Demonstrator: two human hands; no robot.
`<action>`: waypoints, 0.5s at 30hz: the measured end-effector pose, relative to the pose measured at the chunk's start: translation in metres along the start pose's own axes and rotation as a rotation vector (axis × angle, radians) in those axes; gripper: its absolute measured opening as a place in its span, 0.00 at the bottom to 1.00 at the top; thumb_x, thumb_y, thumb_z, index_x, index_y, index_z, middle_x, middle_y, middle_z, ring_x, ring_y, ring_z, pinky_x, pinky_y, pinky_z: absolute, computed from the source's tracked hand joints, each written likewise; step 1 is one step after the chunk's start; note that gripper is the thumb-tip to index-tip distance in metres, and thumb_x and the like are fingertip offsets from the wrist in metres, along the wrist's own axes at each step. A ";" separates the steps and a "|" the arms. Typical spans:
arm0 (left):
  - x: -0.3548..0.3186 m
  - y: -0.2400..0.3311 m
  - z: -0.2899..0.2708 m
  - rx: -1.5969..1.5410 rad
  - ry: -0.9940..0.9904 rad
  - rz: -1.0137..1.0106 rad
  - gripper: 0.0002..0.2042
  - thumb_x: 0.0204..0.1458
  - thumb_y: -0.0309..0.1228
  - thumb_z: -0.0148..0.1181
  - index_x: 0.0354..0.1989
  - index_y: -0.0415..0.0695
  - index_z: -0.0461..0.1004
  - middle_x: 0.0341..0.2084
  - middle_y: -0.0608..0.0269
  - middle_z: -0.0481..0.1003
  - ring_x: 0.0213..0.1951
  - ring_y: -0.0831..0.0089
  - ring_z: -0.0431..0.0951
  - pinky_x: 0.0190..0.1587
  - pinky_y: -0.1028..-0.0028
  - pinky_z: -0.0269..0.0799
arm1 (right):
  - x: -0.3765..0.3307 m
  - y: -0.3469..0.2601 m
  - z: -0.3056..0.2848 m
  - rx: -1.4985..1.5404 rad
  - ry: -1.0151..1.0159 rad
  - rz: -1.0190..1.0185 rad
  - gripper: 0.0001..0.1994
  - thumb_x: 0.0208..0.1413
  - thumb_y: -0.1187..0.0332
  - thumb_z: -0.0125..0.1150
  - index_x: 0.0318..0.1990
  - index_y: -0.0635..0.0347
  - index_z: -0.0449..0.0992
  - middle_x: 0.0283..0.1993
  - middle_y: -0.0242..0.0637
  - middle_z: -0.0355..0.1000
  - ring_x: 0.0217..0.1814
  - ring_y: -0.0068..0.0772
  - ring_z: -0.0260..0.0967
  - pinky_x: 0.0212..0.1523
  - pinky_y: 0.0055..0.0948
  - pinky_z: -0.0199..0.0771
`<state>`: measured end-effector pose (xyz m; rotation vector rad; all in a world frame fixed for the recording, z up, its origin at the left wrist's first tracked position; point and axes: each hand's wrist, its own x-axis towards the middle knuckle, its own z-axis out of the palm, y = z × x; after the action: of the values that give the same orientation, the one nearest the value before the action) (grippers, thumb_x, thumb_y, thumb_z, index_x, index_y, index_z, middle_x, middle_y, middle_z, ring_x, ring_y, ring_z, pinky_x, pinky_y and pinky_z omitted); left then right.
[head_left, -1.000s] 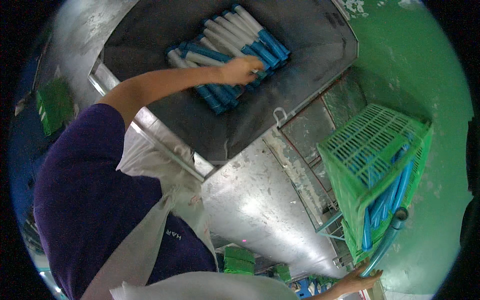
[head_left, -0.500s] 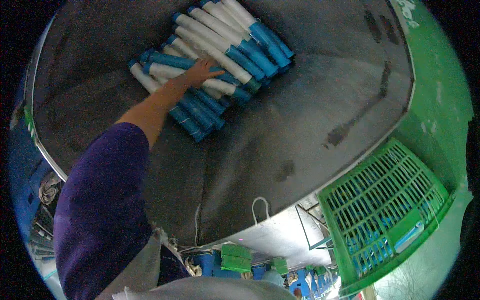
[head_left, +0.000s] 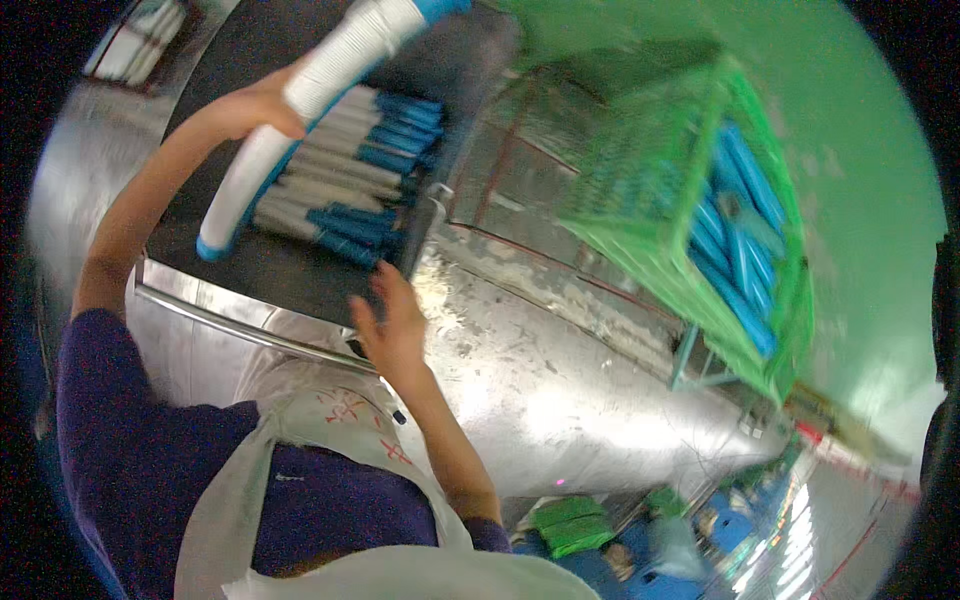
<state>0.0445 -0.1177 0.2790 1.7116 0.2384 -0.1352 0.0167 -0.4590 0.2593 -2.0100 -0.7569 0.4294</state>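
Observation:
My left hand [head_left: 262, 108] is closed round a long blue-ended bobbin [head_left: 345, 62] wound with white yarn, raised and slanting above the dark bin [head_left: 290, 285]. A blue strip shows along the underside of this bobbin; whether that belongs to a second one I cannot tell. Below it, several more bobbins [head_left: 335, 170], partly white with yarn and partly blue, lie side by side in the bin. Near the bin's close right corner my right hand [head_left: 395, 325] hangs with its fingers apart and nothing in them.
A green slatted crate [head_left: 640, 235] holding blue tubes [head_left: 735, 235] stands on a metal frame to the right. A metal bar [head_left: 250, 325] runs along the bin's near side. Green and blue items [head_left: 570, 525] lie at the lower right, beyond the shiny metal floor [head_left: 530, 400].
One hand was reaching down onto the bobbins in the bin. Now my left hand holds a bobbin up, my right hand has come into view, and the view has swung toward the crate.

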 end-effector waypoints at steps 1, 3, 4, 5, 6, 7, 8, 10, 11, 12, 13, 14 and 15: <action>-0.003 0.033 0.009 -0.173 -0.130 0.031 0.47 0.28 0.34 0.65 0.64 0.42 0.51 0.54 0.49 0.65 0.52 0.61 0.69 0.54 0.65 0.64 | 0.002 -0.003 0.013 0.138 0.055 -0.030 0.26 0.50 0.66 0.63 0.55 0.68 0.63 0.43 0.48 0.70 0.42 0.41 0.71 0.43 0.32 0.71; -0.020 0.083 0.050 -0.477 -0.257 0.066 0.46 0.29 0.35 0.64 0.64 0.41 0.52 0.55 0.48 0.64 0.54 0.59 0.69 0.54 0.63 0.66 | -0.002 -0.011 0.026 0.494 0.084 -0.015 0.27 0.51 0.61 0.63 0.54 0.67 0.64 0.42 0.46 0.71 0.41 0.39 0.71 0.43 0.33 0.71; -0.022 0.098 0.071 -0.644 -0.293 0.141 0.46 0.30 0.35 0.64 0.64 0.40 0.51 0.56 0.48 0.63 0.55 0.58 0.68 0.54 0.63 0.66 | -0.008 -0.016 0.026 0.697 0.058 0.050 0.26 0.51 0.60 0.63 0.54 0.66 0.65 0.42 0.44 0.71 0.42 0.36 0.70 0.44 0.32 0.71; -0.022 0.113 0.098 -0.725 -0.337 0.164 0.46 0.31 0.36 0.63 0.64 0.40 0.51 0.56 0.48 0.63 0.56 0.57 0.67 0.55 0.61 0.66 | -0.015 -0.021 0.022 0.922 -0.003 0.104 0.26 0.52 0.58 0.62 0.53 0.66 0.65 0.42 0.42 0.71 0.42 0.34 0.70 0.44 0.30 0.70; -0.022 0.123 0.121 -0.743 -0.316 0.255 0.44 0.32 0.34 0.63 0.64 0.41 0.51 0.55 0.48 0.64 0.56 0.58 0.67 0.54 0.61 0.66 | -0.023 -0.027 0.013 0.843 0.061 0.144 0.24 0.52 0.59 0.62 0.52 0.66 0.65 0.41 0.40 0.71 0.40 0.31 0.69 0.42 0.30 0.70; -0.025 0.133 0.132 -0.589 -0.202 0.199 0.43 0.34 0.31 0.62 0.63 0.41 0.51 0.54 0.49 0.65 0.55 0.59 0.67 0.54 0.61 0.67 | -0.032 -0.033 -0.001 0.780 0.094 0.196 0.23 0.52 0.60 0.62 0.50 0.66 0.66 0.39 0.38 0.71 0.39 0.29 0.68 0.41 0.29 0.70; -0.026 0.140 0.143 -0.426 -0.054 0.097 0.41 0.35 0.29 0.62 0.63 0.40 0.52 0.54 0.49 0.65 0.55 0.59 0.68 0.54 0.61 0.67 | -0.039 -0.039 -0.020 0.686 0.124 0.323 0.22 0.52 0.61 0.62 0.49 0.66 0.66 0.37 0.35 0.71 0.37 0.27 0.68 0.39 0.28 0.70; -0.025 0.153 0.163 -0.590 -0.133 0.348 0.35 0.40 0.21 0.59 0.61 0.39 0.52 0.48 0.51 0.69 0.45 0.65 0.74 0.48 0.65 0.72 | -0.039 -0.050 -0.070 0.774 0.188 0.510 0.17 0.52 0.60 0.62 0.42 0.63 0.68 0.31 0.35 0.71 0.31 0.25 0.68 0.34 0.27 0.69; -0.026 0.158 0.166 -0.556 -0.082 0.261 0.34 0.41 0.22 0.60 0.59 0.39 0.53 0.45 0.53 0.70 0.42 0.68 0.75 0.45 0.67 0.74 | -0.031 -0.055 -0.102 0.593 0.281 0.411 0.16 0.53 0.59 0.61 0.40 0.62 0.68 0.31 0.35 0.71 0.30 0.25 0.68 0.30 0.25 0.69; -0.026 0.163 0.169 -0.491 -0.001 0.184 0.32 0.42 0.24 0.61 0.58 0.39 0.54 0.42 0.54 0.72 0.39 0.70 0.76 0.42 0.68 0.76 | -0.018 -0.058 -0.136 0.730 0.347 0.470 0.17 0.53 0.60 0.61 0.42 0.63 0.67 0.29 0.34 0.70 0.29 0.25 0.67 0.29 0.25 0.68; -0.028 0.166 0.174 -0.510 -0.060 0.210 0.32 0.43 0.25 0.62 0.57 0.39 0.55 0.39 0.55 0.72 0.37 0.71 0.76 0.40 0.69 0.76 | -0.003 -0.060 -0.171 0.801 0.400 0.426 0.20 0.56 0.56 0.57 0.45 0.65 0.65 0.31 0.35 0.69 0.32 0.27 0.65 0.33 0.28 0.67; -0.029 0.169 0.180 -0.526 -0.034 0.192 0.31 0.43 0.27 0.63 0.56 0.39 0.55 0.37 0.56 0.72 0.35 0.73 0.76 0.38 0.70 0.77 | 0.011 -0.061 -0.202 0.674 0.556 0.381 0.24 0.59 0.51 0.50 0.47 0.67 0.64 0.35 0.38 0.67 0.36 0.28 0.63 0.37 0.31 0.66; -0.031 0.171 0.188 -0.509 -0.008 0.107 0.30 0.44 0.28 0.64 0.55 0.39 0.56 0.35 0.57 0.73 0.33 0.74 0.76 0.36 0.71 0.77 | 0.022 -0.060 -0.227 0.609 0.581 0.082 0.27 0.60 0.47 0.46 0.49 0.68 0.64 0.38 0.38 0.65 0.37 0.29 0.62 0.38 0.32 0.65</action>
<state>0.0631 -0.3292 0.4215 1.2134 0.1568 0.0004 0.1407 -0.5662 0.4287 -1.4710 -0.1477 0.0828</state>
